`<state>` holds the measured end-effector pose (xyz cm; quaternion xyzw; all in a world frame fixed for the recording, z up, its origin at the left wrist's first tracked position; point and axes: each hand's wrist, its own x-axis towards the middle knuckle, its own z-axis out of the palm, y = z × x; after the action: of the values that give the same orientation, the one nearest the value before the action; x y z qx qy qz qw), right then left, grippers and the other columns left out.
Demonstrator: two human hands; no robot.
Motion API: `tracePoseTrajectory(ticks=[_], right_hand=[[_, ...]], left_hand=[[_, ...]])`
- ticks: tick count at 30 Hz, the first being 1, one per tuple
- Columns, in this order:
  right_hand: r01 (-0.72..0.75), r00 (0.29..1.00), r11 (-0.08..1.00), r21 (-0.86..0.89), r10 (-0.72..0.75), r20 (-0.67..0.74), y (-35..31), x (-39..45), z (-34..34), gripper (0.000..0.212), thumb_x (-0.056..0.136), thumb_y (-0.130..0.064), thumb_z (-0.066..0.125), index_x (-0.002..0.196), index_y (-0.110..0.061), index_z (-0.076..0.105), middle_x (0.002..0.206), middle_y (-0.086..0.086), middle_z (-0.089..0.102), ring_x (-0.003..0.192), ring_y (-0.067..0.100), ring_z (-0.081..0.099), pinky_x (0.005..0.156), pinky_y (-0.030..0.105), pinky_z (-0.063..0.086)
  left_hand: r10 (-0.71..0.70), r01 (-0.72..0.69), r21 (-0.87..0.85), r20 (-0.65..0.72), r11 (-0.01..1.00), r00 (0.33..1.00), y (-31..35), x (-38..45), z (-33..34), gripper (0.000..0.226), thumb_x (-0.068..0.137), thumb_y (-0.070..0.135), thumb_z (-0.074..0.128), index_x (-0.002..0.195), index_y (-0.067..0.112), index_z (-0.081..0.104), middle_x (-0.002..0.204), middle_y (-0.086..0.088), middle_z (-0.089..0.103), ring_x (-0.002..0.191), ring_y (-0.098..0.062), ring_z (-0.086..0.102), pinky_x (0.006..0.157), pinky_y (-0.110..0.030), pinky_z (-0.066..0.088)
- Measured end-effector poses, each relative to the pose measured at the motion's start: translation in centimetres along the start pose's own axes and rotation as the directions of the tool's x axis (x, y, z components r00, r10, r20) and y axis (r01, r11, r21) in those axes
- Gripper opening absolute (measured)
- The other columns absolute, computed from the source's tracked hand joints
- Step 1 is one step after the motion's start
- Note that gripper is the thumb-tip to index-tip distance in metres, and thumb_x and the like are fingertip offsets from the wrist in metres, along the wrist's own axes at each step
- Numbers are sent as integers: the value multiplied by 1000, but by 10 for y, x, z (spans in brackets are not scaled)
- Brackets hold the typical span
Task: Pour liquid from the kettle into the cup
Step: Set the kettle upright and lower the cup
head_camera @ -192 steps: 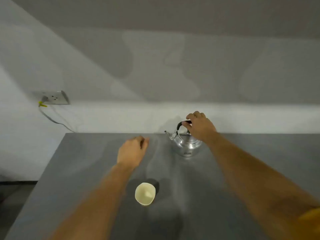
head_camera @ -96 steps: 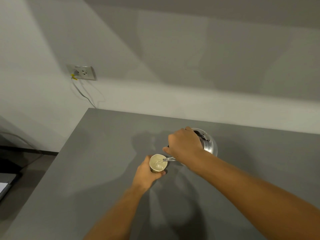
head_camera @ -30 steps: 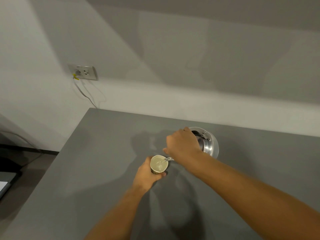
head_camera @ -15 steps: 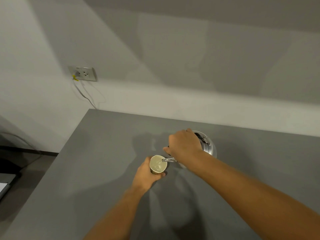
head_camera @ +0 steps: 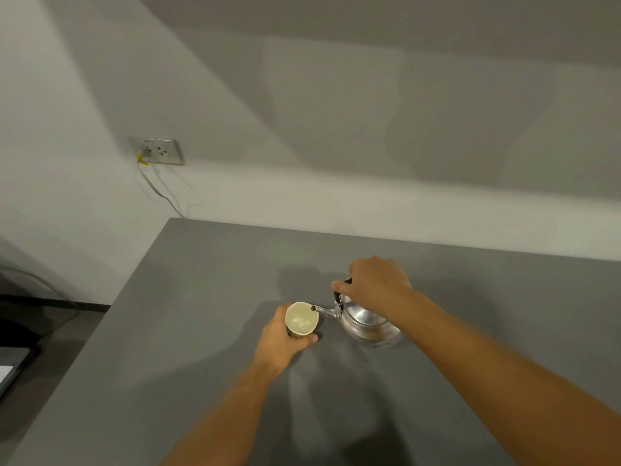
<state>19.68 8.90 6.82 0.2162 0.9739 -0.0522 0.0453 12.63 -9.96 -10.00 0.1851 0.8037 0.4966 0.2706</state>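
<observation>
A pale cream cup [head_camera: 301,319] stands on the grey table [head_camera: 188,331] with clear liquid inside. My left hand [head_camera: 280,341] is wrapped around its near side. Just to its right is a shiny metal kettle [head_camera: 368,322], nearly upright, its thin spout tip at the cup's right rim. My right hand [head_camera: 374,284] grips the kettle's black handle from above and hides the lid. No stream shows between spout and cup.
The table's left edge drops to a dark floor, and its far edge meets a white wall. A wall socket [head_camera: 158,152] with a yellow-tagged plug and a grey cable hangs at the upper left. A flat grey object [head_camera: 8,368] lies at the far left.
The kettle was tipped steeply over the cup with its spout inside the rim; now it has swung back close to upright, to the right of the cup. My left hand still holds the cup.
</observation>
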Motion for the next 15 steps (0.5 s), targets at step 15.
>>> tracePoseTrajectory(ticks=[15], right_hand=[[-179, 981, 863, 472, 190, 26, 75, -1, -4, 56, 79, -53, 68, 50, -18, 36, 45, -2, 35, 44, 17, 35, 46, 30, 28]], left_hand=[[41, -33, 71, -106, 997, 994, 39, 24, -13, 22, 93, 55, 62, 104, 37, 68, 95, 18, 73, 96, -5, 70, 94, -33, 53]])
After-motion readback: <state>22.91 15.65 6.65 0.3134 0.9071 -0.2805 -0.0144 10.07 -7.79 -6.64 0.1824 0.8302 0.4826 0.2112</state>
